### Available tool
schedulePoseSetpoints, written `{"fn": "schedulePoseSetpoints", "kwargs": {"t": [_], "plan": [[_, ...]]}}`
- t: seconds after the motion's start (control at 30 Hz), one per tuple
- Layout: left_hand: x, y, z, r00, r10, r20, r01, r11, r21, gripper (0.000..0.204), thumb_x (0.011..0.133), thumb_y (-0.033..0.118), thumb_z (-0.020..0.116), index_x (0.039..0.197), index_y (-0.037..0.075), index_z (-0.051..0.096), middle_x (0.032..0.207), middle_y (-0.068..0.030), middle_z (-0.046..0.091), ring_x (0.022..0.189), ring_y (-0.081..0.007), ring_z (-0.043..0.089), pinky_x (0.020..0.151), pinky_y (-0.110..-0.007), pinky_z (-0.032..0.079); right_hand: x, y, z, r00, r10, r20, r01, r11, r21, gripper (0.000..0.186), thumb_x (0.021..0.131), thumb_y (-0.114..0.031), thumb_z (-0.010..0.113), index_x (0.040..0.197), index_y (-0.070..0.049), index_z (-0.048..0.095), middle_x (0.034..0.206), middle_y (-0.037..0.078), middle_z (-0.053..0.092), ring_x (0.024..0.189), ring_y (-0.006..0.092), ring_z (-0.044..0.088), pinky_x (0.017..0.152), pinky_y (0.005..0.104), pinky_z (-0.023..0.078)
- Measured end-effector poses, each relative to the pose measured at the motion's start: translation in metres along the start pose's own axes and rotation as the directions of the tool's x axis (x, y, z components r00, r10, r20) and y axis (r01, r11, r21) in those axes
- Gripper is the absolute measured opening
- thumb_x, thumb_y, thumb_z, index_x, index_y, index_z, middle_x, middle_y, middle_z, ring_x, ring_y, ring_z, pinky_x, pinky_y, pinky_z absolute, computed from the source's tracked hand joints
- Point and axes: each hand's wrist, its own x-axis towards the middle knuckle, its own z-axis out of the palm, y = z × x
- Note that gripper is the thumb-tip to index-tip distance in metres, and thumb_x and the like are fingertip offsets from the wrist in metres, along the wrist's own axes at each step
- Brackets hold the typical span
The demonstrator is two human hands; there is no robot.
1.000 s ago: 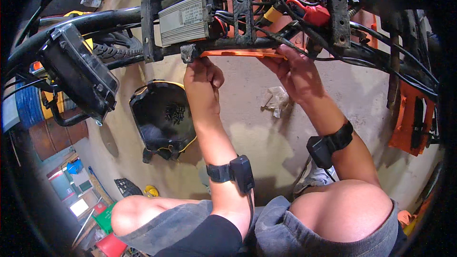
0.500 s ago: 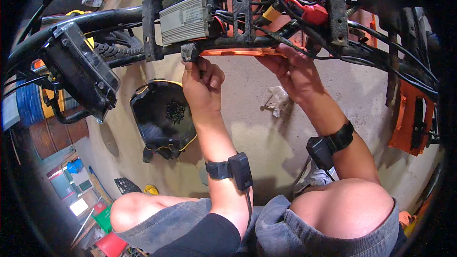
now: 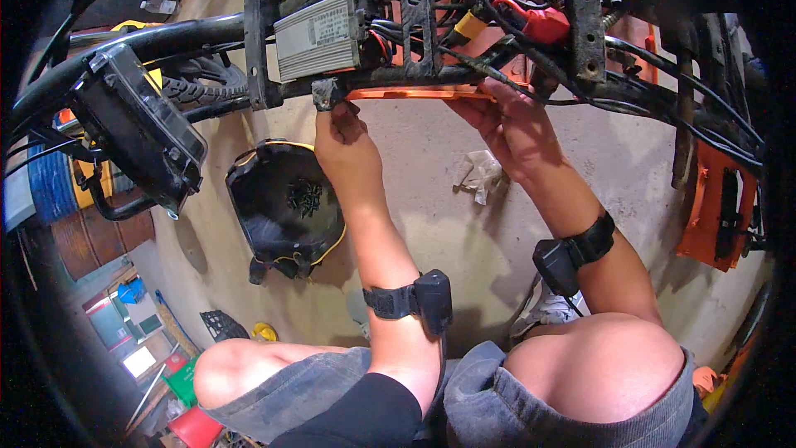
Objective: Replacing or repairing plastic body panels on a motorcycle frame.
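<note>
A black tubular vehicle frame spans the upper part of the head view. Along its underside runs an orange plastic panel, seen edge-on. My right hand pinches the panel's right end between thumb and fingers. Beneath the left end is my left hand, its fingers curled upward beside a dark square bracket; whatever those fingers hold is hidden. A silver finned controller box sits on the frame just above the left hand.
Loose cables and a red connector crowd the frame's right half. A headlamp juts out at left. On the floor lie a black shell-shaped cover holding small dark screws and a crumpled plastic bag. Another orange panel hangs at right.
My left hand has turned and risen slightly, its fingers now further up behind the bracket. My right hand stays at the panel's right end.
</note>
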Motion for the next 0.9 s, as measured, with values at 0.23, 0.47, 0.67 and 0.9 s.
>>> {"fn": "schedulePoseSetpoints", "kwargs": {"t": [0.23,0.47,0.67,0.9], "plan": [[-0.002,0.002,-0.002,0.985,0.173,0.021,-0.173,0.958,0.228,0.010,0.086,-0.002,0.045,0.086,0.002,0.054,0.071,-0.0023,0.052,0.062,-0.0111,0.047,0.056,-0.023,0.040,0.003,0.007,-0.017,0.996,0.064,-0.056,-0.063,0.998,0.027,0.024,0.090,-0.009,0.048,0.109,0.004,0.055,0.110,0.016,0.061,0.104,0.0253,0.060,0.097,0.0408,0.045],[0.005,0.019,-0.010,0.875,-0.325,0.358,0.482,0.523,-0.703,0.015,0.094,0.018,0.047,0.088,0.006,0.053,0.063,0.0011,0.039,0.054,-0.0102,0.036,0.048,-0.023,0.028,0.001,0.000,0.002,0.989,0.046,-0.142,-0.050,0.998,-0.027,0.024,0.089,-0.009,0.049,0.109,0.004,0.055,0.110,0.016,0.062,0.103,0.0256,0.060,0.097,0.0409,0.045],[0.010,0.010,-0.014,0.791,-0.301,0.533,0.604,0.244,-0.758,0.015,0.094,0.018,0.044,0.087,0.007,0.052,0.062,0.0016,0.038,0.052,-0.0103,0.034,0.047,-0.023,0.026,0.001,0.001,-0.006,0.994,0.066,-0.086,-0.065,0.998,0.015,0.028,0.089,-0.010,0.050,0.112,0.005,0.053,0.110,0.016,0.061,0.104,0.0255,0.060,0.098,0.0410,0.045],[0.001,0.007,0.006,0.996,-0.085,-0.014,0.078,0.960,-0.270,0.008,0.088,0.005,0.047,0.083,0.004,0.053,0.066,-0.0003,0.046,0.054,-0.0093,0.042,0.048,-0.023,0.033,0.003,0.002,-0.003,0.991,0.061,-0.122,-0.059,0.998,0.016,0.030,0.089,-0.009,0.048,0.115,0.007,0.051,0.112,0.017,0.060,0.104,0.0264,0.059,0.099,0.0404,0.044]]}}
